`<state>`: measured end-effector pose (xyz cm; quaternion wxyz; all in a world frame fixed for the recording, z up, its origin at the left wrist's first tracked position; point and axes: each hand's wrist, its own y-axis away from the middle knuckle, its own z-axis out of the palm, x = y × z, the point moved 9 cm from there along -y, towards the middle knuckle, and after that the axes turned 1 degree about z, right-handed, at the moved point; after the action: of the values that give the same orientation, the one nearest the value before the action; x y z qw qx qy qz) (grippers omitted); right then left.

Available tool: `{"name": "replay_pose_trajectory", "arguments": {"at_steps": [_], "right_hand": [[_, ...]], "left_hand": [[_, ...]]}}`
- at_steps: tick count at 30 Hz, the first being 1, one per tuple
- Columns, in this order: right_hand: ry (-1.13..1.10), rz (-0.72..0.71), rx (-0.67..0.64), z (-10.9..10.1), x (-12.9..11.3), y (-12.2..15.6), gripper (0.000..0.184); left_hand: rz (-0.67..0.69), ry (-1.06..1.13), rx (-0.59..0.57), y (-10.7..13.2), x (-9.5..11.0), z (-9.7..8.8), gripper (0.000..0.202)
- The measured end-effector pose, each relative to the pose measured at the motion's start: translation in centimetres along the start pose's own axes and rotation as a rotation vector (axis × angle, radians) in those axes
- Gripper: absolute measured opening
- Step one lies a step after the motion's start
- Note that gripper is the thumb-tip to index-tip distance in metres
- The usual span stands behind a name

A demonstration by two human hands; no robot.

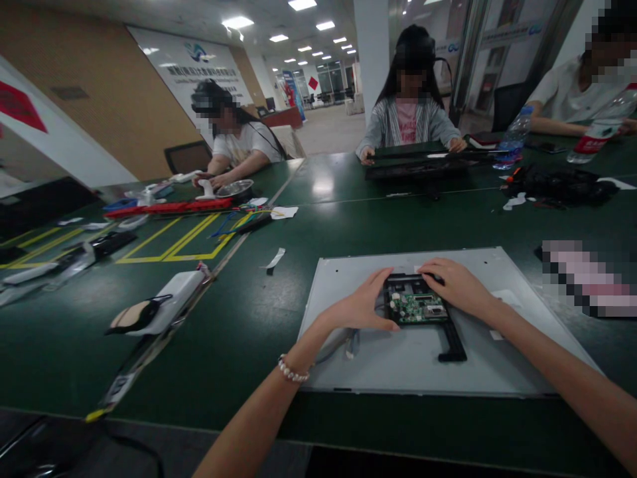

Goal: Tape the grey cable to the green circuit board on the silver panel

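Note:
A black plastic bracket (452,342) with an arm reaching toward me lies over a large flat grey metal panel (398,368). Set in it is a green circuit board (414,309) with white connectors and a metal port. My left hand (361,304) grips the bracket's left side, fingers at the upper corner and thumb at the lower one. At the upper right corner, the fingers of my right hand (450,282) are closed on the bracket's edge, partly covering it. A thin grey cable (331,348) comes out beneath my left wrist.
A white power strip (172,302) lies to the left, near a table seam. Beyond it are yellow tape lines (192,255) and a red strip (169,209). Co-workers sit across the table; one handles a long black part (423,166). Bottles (512,143) stand at the right.

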<state>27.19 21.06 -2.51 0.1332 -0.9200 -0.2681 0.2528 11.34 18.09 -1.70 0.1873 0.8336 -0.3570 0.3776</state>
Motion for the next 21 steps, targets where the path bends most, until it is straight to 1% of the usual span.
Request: {"name": "replay_pose_trajectory", "arguments": {"at_steps": [2, 4, 5, 6, 7, 8, 9, 10, 11, 12, 13, 14, 15, 16, 18, 19, 21], "right_hand": [[0.002, 0.0, 0.005, 0.0, -0.1, 0.1, 0.025], [0.005, 0.001, 0.015, -0.1, -0.1, 0.2, 0.026], [0.007, 0.003, 0.022, -0.2, -0.1, 0.3, 0.026], [0.01, 0.006, 0.031, -0.3, -0.1, 0.3, 0.027], [0.015, 0.01, 0.041, -0.4, 0.0, 0.4, 0.028], [0.02, 0.015, 0.053, -0.6, 0.0, 0.5, 0.029], [0.025, 0.019, 0.065, -0.8, 0.1, 0.6, 0.029], [0.031, 0.023, 0.078, -1.1, 0.1, 0.7, 0.03], [0.037, 0.026, 0.091, -1.3, 0.1, 0.8, 0.03], [0.042, 0.028, 0.102, -1.5, 0.0, 0.9, 0.031], [0.047, 0.03, 0.113, -1.8, -0.1, 1.0, 0.031], [0.051, 0.03, 0.121, -2.0, -0.2, 1.2, 0.032], [0.055, 0.029, 0.128, -2.2, -0.3, 1.3, 0.032], [0.058, 0.026, 0.133, -2.3, -0.5, 1.4, 0.032], [0.063, 0.015, 0.141, -2.4, -0.9, 1.6, 0.031], [0.065, 0.009, 0.142, -2.4, -1.0, 1.7, 0.031], [0.069, -0.006, 0.142, -2.3, -1.3, 1.7, 0.031]], "left_hand": [[0.005, -0.008, -0.01, 0.2, 0.2, -0.3, 0.118], [0.005, -0.04, -0.01, 0.5, 0.4, -1.2, 0.116], [-0.005, -0.073, 0.008, 0.7, 0.3, -2.2, 0.112], [-0.024, -0.119, 0.05, 0.9, 0.1, -3.5, 0.105], [-0.059, -0.179, 0.118, 1.3, -0.4, -5.2, 0.094], [-0.114, -0.251, 0.219, 2.0, -1.1, -7.3, 0.082], [-0.19, -0.329, 0.35, 3.0, -2.1, -9.8, 0.071], [-0.301, -0.412, 0.491, 4.4, -3.3, -12.3, 0.062], [-0.439, -0.496, 0.654, 6.4, -4.7, -14.8, 0.056], [-0.585, -0.569, 0.794, 8.7, -6.0, -16.8, 0.054], [-0.718, -0.633, 0.918, 11.0, -7.2, -18.4, 0.053], [-0.83, -0.692, 1.012, 13.1, -8.2, -19.6, 0.055], [-0.941, -0.722, 1.07, 15.0, -9.4, -20.4, 0.057], [-1.037, -0.725, 1.085, 16.5, -10.6, -20.8, 0.057], [-1.189, -0.646, 1.032, 18.4, -13.2, -20.9, 0.058], [-1.235, -0.591, 0.988, 18.9, -14.3, -20.6, 0.058], [-1.264, -0.515, 0.923, 18.9, -15.8, -20.1, 0.056]]}}
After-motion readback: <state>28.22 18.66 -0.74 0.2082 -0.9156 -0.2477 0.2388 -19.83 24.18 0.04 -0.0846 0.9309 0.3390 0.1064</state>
